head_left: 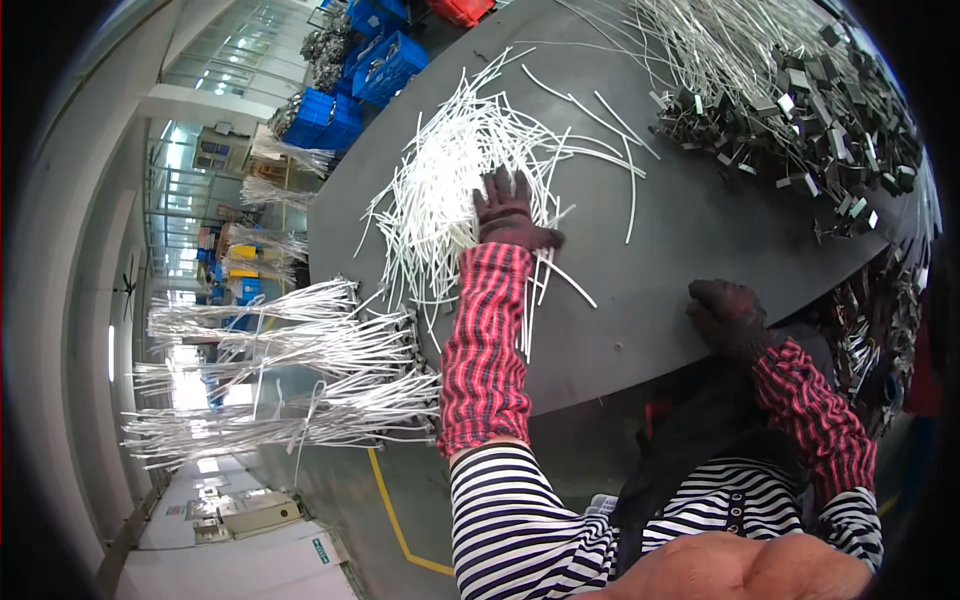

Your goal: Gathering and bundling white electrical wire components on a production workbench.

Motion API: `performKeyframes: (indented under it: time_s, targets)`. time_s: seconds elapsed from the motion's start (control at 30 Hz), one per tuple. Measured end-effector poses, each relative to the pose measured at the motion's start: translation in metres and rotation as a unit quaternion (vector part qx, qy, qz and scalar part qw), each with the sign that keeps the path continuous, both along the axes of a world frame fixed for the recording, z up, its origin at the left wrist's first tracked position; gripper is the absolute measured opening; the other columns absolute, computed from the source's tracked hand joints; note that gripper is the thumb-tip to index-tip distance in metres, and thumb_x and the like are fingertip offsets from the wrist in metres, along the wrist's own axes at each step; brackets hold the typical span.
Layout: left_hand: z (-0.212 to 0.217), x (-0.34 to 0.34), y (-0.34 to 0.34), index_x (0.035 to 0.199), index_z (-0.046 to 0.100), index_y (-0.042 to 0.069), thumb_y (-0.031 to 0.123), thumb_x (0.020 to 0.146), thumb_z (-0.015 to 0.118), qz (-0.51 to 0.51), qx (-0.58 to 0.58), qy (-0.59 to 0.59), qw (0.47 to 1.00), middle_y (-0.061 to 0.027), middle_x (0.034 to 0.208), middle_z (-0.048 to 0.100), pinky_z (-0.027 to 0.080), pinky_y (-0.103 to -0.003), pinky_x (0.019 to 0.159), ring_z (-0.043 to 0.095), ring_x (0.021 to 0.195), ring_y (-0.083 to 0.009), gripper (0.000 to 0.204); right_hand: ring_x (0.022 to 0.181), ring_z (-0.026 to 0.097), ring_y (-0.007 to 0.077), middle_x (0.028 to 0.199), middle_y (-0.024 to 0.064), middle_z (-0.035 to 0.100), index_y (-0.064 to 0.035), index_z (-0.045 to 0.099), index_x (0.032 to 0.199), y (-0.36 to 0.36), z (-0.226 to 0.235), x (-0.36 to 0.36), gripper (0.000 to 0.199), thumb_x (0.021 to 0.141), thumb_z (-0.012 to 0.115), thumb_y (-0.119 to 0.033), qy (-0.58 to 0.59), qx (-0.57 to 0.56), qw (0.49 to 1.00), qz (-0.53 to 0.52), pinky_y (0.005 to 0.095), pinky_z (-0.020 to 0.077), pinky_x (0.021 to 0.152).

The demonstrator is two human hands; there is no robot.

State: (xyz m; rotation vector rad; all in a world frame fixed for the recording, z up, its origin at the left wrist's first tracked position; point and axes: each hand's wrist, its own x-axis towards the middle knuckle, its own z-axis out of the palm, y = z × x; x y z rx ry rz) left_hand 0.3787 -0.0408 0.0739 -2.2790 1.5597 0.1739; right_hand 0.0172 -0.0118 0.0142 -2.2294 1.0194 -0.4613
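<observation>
A loose heap of thin white tubes (430, 190) lies on the dark grey table, pointing many ways. My left hand (508, 212), in a dark glove, rests on the heap's right side with its fingers spread. Several stray tubes (632, 175) lie apart to the right of the heap. Near the table's front edge is my right hand (728, 315), also gloved. Its fingers are curled closed, and whatever may be inside them is hidden. Red and black striped sleeves cover both forearms.
At the far right a large pile of white wires with dark metal-like ends (800, 120) covers the table (590, 350). Bundled white wires (300, 410) lie at the table's left edge. Blue bins (390, 68) stand beyond the far left. A yellow line (390, 510) marks the floor.
</observation>
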Motion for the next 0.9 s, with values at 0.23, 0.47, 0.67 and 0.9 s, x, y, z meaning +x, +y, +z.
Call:
performKeyframes:
  time_s: [0.23,0.47,0.67,0.9]
  targets:
    - [-0.007,0.039,-0.027,0.154,0.025,0.005,0.058,0.065,0.072,0.123,0.051,0.001,0.991,-0.0244,0.162,0.004,0.004,-0.050,0.121,-0.002,0.150,-0.0388,0.113,0.083,0.062,0.0411,0.084,0.0193,0.062,-0.0055,0.062,0.097,0.001,-0.011,0.000,0.020,0.083,0.063,-0.020,-0.024,-0.009,1.000,0.007,0.0502,0.0488,0.073]
    - [-0.069,0.030,-0.004,0.137,0.049,-0.002,0.033,0.096,0.039,0.058,-0.022,-0.082,0.995,-0.0215,0.152,0.034,0.009,-0.057,0.119,0.017,0.147,-0.0424,0.055,0.085,0.065,0.0382,0.088,0.0167,0.066,-0.0089,0.066,0.101,0.001,-0.012,0.001,0.023,0.081,0.068,-0.020,-0.011,-0.039,0.999,0.002,0.0474,0.0523,0.074]
    - [-0.031,0.039,0.000,0.126,0.055,0.007,0.043,0.079,0.070,0.151,-0.187,0.063,0.969,-0.0227,0.120,0.063,0.050,-0.045,0.094,0.062,0.112,-0.0379,0.061,0.088,0.064,0.0386,0.090,0.0173,0.066,-0.0074,0.066,0.099,0.004,-0.009,-0.001,0.022,0.081,0.068,-0.019,-0.032,-0.045,0.998,-0.021,0.0468,0.0519,0.076]
    - [0.027,0.076,0.011,0.128,0.054,-0.001,0.042,0.064,0.085,0.233,-0.350,0.209,0.883,-0.0230,0.121,0.064,0.050,-0.040,0.094,0.063,0.112,-0.0336,0.083,0.088,0.064,0.0384,0.091,0.0178,0.066,-0.0054,0.066,0.098,0.005,-0.005,0.003,0.022,0.079,0.069,-0.015,-0.055,-0.031,0.998,-0.023,0.0454,0.0518,0.077]
